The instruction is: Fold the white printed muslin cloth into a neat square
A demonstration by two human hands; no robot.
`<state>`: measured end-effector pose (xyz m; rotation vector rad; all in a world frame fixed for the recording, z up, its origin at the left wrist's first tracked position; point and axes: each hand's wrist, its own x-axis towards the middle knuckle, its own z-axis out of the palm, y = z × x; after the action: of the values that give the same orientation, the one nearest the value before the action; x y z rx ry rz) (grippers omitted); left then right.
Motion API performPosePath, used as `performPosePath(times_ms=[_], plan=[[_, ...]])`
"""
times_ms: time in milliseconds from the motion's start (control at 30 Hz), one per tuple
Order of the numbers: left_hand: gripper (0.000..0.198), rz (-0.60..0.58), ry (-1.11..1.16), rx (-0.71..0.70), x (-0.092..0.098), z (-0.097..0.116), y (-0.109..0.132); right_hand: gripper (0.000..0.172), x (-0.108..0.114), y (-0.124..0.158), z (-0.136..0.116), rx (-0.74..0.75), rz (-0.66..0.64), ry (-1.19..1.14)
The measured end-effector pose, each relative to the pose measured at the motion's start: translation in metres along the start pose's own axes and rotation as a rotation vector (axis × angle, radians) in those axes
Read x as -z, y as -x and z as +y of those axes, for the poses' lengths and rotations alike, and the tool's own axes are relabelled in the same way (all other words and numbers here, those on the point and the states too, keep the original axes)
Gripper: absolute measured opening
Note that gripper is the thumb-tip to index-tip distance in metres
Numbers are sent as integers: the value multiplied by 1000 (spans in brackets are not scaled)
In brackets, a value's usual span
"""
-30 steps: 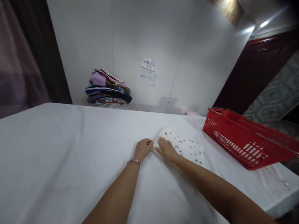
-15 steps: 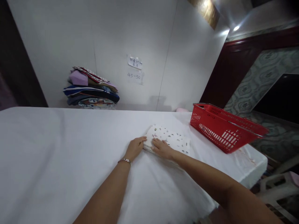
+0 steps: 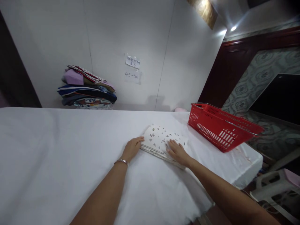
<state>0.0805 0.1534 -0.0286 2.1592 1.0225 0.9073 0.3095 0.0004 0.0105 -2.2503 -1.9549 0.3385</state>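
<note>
A white folded cloth with a small scattered print lies on the white-covered table, its layers showing along the near edge. My left hand, with a metal bracelet at the wrist, pinches the cloth's left end. Flat on the cloth's top, right of its middle, rests my right hand, open with fingers stretched out. The underside of the left-hand grip is hidden.
A red plastic basket with metal handles stands at the table's right end. Against the back wall sits a pile of folded fabrics. Handwritten paper signs are on the wall. A pale plastic stool stands off the right edge.
My right hand has slid rightward along the top of the cloth, from near its left end to past the middle. My left hand stays at the left end. The view has shifted slightly.
</note>
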Motion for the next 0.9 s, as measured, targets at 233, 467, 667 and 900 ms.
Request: performPosePath(times_ms=[233, 467, 667, 900], plan=[[37, 11, 35, 25, 0, 1, 0, 61, -8, 11, 22, -78, 10, 43], [36, 9, 53, 47, 1, 3, 1, 63, 13, -37, 26, -105, 101, 124], [37, 18, 68, 52, -1, 1, 0, 62, -4, -62, 48, -162, 62, 179], [36, 46, 83, 63, 0, 3, -1, 61, 6, -92, 29, -104, 58, 163]])
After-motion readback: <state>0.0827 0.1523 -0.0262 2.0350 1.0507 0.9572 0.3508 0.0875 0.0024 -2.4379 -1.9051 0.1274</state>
